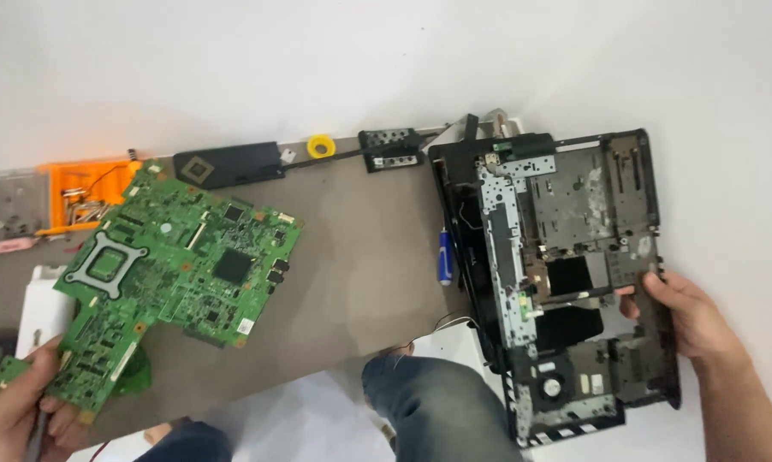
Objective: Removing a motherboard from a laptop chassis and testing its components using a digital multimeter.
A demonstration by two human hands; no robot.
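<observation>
The left hand [14,406] is closed around the near corner of a big green circuit board [176,265] and lifts it above the brown tabletop [360,265]. The board is tilted, its far edge close to an orange parts tray [82,192]. A thin tool looks tucked in that same hand, but it is too blurred to be sure.

The right hand [685,312] grips the right edge of a black laptop shell [574,274], fingers curled over the rim, thumb inside. The shell lies open on the right, half on the tabletop and half off it. Its silver metal plates and a small round fan near the front are showing.

The board seems to be out of the shell, so the taking-apart step looks nearly done. Next, the board needs a safe flat spot to lie on, held by its edges only.

A blue screwdriver [444,257] lies just left of the shell. A yellow tape roll [320,145] sits at the far edge.
</observation>
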